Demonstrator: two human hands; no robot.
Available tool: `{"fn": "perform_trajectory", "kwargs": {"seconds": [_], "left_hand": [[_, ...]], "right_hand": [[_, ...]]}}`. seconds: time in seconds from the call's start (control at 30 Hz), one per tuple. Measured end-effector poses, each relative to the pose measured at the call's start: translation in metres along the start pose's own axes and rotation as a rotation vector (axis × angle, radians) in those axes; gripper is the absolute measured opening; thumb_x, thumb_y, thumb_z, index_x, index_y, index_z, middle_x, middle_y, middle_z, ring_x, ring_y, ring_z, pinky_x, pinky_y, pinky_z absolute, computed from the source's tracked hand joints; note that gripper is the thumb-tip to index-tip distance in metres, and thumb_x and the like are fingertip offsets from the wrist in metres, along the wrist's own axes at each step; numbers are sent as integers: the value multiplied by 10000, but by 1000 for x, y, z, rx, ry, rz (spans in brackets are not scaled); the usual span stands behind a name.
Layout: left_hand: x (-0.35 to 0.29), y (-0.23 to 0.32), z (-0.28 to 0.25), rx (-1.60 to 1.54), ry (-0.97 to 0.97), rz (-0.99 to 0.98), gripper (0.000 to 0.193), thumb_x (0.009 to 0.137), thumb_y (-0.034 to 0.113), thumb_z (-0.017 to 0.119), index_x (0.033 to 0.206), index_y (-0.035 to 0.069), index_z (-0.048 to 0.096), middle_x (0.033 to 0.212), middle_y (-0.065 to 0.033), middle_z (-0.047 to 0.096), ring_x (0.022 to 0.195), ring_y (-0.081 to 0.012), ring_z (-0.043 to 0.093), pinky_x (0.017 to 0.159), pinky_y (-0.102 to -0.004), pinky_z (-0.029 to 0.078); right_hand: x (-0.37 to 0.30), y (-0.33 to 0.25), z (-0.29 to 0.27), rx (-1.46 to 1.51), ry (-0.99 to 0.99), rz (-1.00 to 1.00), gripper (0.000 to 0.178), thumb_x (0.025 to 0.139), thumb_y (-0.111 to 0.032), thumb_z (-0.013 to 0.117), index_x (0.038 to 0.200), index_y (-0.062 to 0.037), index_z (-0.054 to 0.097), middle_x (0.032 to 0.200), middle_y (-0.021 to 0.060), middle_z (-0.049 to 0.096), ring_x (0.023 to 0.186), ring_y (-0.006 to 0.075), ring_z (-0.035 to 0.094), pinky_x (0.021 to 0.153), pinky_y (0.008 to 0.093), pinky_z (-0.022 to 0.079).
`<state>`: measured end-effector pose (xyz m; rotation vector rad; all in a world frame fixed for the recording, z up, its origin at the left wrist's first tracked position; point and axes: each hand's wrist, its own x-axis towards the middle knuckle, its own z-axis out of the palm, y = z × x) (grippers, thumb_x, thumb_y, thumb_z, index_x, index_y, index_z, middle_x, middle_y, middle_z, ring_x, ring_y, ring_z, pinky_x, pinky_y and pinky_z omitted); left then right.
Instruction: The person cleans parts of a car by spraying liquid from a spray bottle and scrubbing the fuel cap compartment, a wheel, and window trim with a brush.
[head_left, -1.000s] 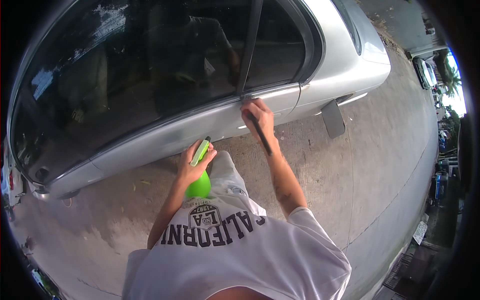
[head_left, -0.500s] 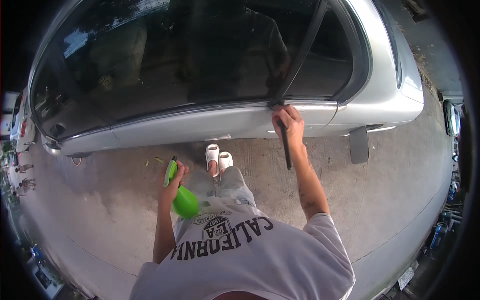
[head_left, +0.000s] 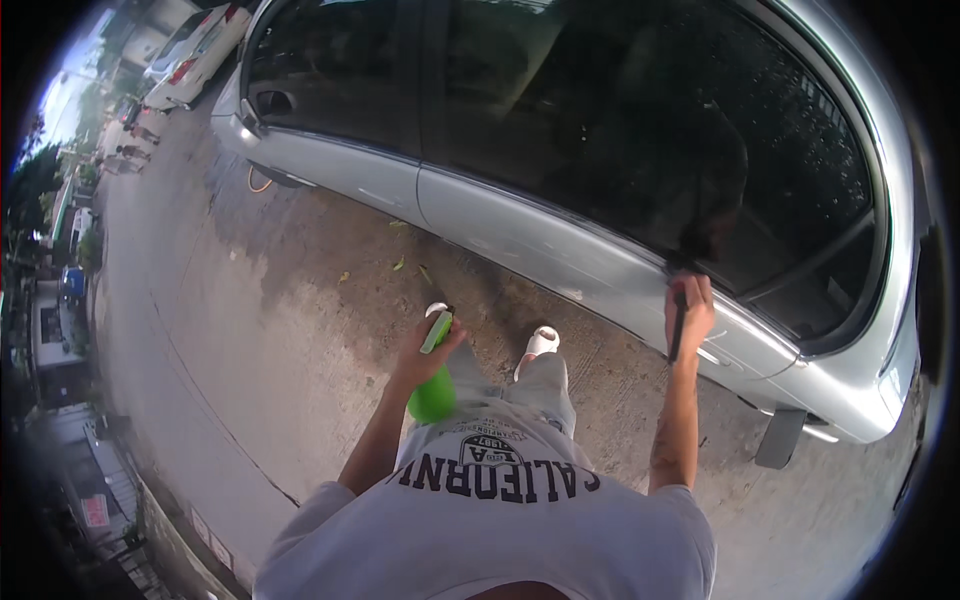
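In my left hand (head_left: 422,352) is a green spray bottle (head_left: 433,398), gripped at its trigger head and hanging low in front of my thigh. My right hand (head_left: 698,310) is closed around a black-handled brush (head_left: 679,332). The handle points down and the dark head meets the lower edge of a tinted rear window (head_left: 610,130). That window belongs to a silver car (head_left: 510,220) in front of me. The brush head is partly lost against the dark glass and its reflection.
A side mirror (head_left: 272,103) sticks out at the car's far left. A dark mud flap (head_left: 782,438) hangs by the rear wheel. Small leaves (head_left: 398,264) lie on the concrete (head_left: 290,330). Farther off are a white car (head_left: 195,58) and several people (head_left: 130,150).
My view has turned left, so more of the car's front shows. One foot has stepped away from the other. The brush has shifted left along the rear window's lower edge.
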<state>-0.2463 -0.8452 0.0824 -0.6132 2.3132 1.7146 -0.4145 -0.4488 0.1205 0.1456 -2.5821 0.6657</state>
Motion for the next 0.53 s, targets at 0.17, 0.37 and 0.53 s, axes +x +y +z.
{"fn": "perform_trajectory", "kwargs": {"seconds": [0.17,0.37,0.53], "left_hand": [[7,-48,-68,72,137,63,258,892,269,748,1047,95,637,899,-55,717,861,-211,704,769,-346,527],[35,-103,-210,-57,209,89,262,900,262,737,1050,76,631,912,-77,716,861,-227,701,765,-344,529],[42,-142,-340,64,322,-8,275,873,304,754,992,87,635,905,-133,725,885,-307,720,765,-399,528]], "right_hand": [[-17,11,8,-155,132,25,193,733,76,656,835,-84,622,937,107,650,843,350,660,712,450,519],[22,-207,220,71,-42,-56,159,711,16,709,810,-100,663,864,94,653,777,337,664,684,404,514],[25,-390,331,458,-510,-261,159,756,-111,783,894,-76,714,930,119,702,870,294,709,770,399,542]]}}
